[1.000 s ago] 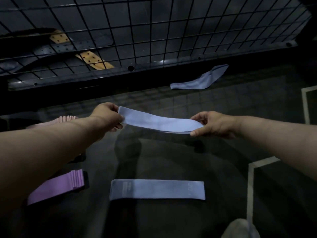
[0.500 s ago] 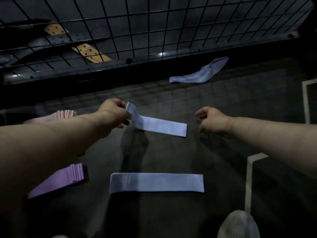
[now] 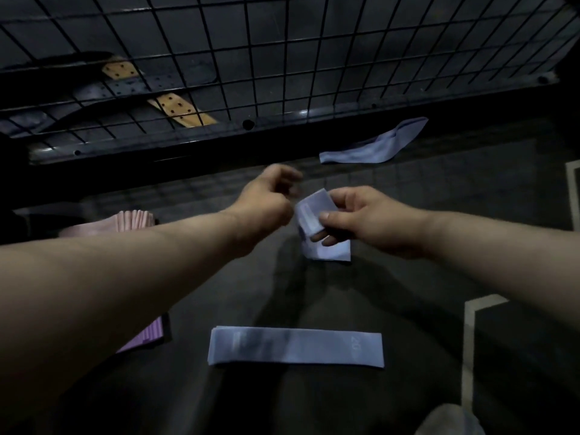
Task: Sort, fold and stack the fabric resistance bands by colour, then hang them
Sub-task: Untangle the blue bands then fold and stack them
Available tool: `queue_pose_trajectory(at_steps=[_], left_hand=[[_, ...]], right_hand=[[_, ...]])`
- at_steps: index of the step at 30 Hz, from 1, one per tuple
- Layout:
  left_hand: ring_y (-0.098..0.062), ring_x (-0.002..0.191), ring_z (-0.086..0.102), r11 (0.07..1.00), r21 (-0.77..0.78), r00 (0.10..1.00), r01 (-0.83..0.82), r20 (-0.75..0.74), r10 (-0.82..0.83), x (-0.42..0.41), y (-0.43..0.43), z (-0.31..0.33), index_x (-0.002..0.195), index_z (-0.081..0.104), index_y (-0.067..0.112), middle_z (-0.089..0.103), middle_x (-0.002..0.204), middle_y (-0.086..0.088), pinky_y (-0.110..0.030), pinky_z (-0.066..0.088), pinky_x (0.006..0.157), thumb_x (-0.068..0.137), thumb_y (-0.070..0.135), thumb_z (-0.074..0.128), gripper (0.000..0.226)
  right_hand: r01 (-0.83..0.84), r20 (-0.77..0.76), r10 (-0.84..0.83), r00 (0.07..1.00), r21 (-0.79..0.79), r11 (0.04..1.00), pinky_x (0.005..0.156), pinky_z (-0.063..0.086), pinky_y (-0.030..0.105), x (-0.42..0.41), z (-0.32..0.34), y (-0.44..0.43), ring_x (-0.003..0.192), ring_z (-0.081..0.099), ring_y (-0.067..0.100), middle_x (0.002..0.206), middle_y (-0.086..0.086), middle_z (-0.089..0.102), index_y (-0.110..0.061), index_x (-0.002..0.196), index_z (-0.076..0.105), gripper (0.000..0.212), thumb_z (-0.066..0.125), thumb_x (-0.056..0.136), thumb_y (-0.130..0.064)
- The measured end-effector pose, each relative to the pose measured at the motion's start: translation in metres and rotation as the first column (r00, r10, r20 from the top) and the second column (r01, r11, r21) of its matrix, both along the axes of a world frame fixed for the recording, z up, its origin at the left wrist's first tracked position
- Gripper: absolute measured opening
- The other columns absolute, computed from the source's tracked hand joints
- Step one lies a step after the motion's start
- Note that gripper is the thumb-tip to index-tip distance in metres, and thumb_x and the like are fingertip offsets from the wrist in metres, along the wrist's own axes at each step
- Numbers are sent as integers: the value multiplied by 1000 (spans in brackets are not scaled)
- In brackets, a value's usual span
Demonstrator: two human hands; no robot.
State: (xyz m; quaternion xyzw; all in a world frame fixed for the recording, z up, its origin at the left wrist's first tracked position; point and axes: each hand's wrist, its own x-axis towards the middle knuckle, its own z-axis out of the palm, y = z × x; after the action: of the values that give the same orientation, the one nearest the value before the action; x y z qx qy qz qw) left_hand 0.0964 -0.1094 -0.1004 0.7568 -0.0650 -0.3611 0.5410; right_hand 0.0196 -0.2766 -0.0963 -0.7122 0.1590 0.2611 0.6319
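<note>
**Operator:** While my two forearms converge mid-frame, I read the scene left to right. Pink stack (image 3: 133, 218) and purple stack (image 3: 150, 334): far left, partly hidden by my left forearm. Left hand (image 3: 266, 202): blurred, fingers curled, just beside the folded blue band (image 3: 312, 211). I cannot tell whether it pinches that band's edge. Right hand (image 3: 367, 221): pinches the same band, thumb on top, fingers beneath.

**Observer:** And the band's bearing from the hands?

**Operator:** Between them, raised off the floor (image 3: 408, 277). It is doubled over short, and its long axis runs roughly toward and away from me, not across. Only the right hand plainly carries it.

**Observer:** What does the coming move turn on?

**Operator:** In my judgement, on the flat blue band (image 3: 296, 346). It lies nearer me than both hands, about in line with the gap between them, its long axis straight left to right. The folded piece would have to travel toward me to join it. Crumpled blue band (image 3: 373, 146): farthest right, beyond the right hand and near the wire grid (image 3: 282, 58), so the right hand is the nearer one for it.
</note>
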Motion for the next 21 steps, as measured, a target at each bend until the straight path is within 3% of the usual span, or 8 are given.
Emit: queue_pose_trajectory(at_steps=[2, 5, 7, 10, 13, 15, 19, 21], left_hand=[[-15, 109, 57, 987, -51, 987, 154, -38, -156, 10, 6, 4, 121, 59, 20, 61, 121, -3, -30, 52, 80, 67, -16, 44, 67], [-29, 115, 59, 948, -83, 944, 306, -105, -314, 15, 13, 8, 109, 68, 8, 67, 117, -16, -42, 44, 101, 54, 0, 49, 58], [-30, 104, 60, 950, -66, 944, 306, -105, -311, 15, 15, 7, 99, 69, 3, 68, 106, -19, -40, 44, 97, 60, 1, 54, 42], [-28, 94, 61, 947, -45, 941, 318, -109, -321, 17, 21, 3, 94, 67, 4, 67, 96, -16, -37, 49, 89, 74, -3, 60, 22], [-22, 81, 63, 951, -70, 939, 301, -150, -309, 17, 26, 2, 86, 69, 9, 69, 84, -11, -38, 48, 83, 70, 16, 68, 17], [-23, 85, 65, 960, -103, 942, 259, -194, -275, 15, 24, 3, 90, 71, 12, 72, 91, -13, -39, 48, 85, 72, 22, 73, 20], [-29, 102, 66, 971, -170, 945, 170, -250, -210, 7, 14, 6, 118, 66, 5, 69, 115, -20, -43, 49, 96, 88, 6, 66, 30], [-29, 101, 66, 970, -241, 955, 40, -276, -108, 3, 8, 11, 122, 62, 1, 67, 117, -23, -41, 53, 92, 91, 2, 59, 31]], right_hand=[[-102, 10, 102, 995, 55, 993, 77, 59, 28, 4, 18, -7, 89, 72, 22, 103, 13, 73, -5, 119, 63, 23, 49, 100, -4], [-14, -15, 16, 1000, 141, 990, 86, 57, 40, 12, 32, -17, 93, 70, 31, 110, 24, 69, -1, 120, 63, 29, 44, 98, 3], [83, -23, -80, 996, 123, 989, 81, 57, 38, 16, 33, -20, 89, 67, 32, 112, 29, 66, 2, 116, 64, 30, 44, 95, 5], [143, -27, -142, 990, 65, 988, 72, 58, 34, 18, 32, -24, 77, 70, 24, 92, 17, 70, -3, 107, 67, 25, 46, 95, 2], [206, -22, -205, 979, 114, 972, 68, 56, 28, 15, 26, -23, 75, 71, 19, 87, 9, 72, -7, 109, 66, 20, 48, 98, -5], [276, -36, -275, 961, 180, 944, 67, 56, 24, 13, 18, -16, 77, 69, 15, 90, 6, 71, -10, 110, 64, 16, 52, 99, -12], [369, -102, -357, 929, 357, 858, 93, 54, 30, 14, 13, -2, 106, 67, 19, 115, 10, 69, -5, 129, 56, 46, 56, 95, -35], [310, -147, -273, 951, 452, 837, 104, 46, 33, 11, 11, 4, 114, 64, 19, 123, 13, 67, -4, 132, 56, 67, 57, 86, -52]])
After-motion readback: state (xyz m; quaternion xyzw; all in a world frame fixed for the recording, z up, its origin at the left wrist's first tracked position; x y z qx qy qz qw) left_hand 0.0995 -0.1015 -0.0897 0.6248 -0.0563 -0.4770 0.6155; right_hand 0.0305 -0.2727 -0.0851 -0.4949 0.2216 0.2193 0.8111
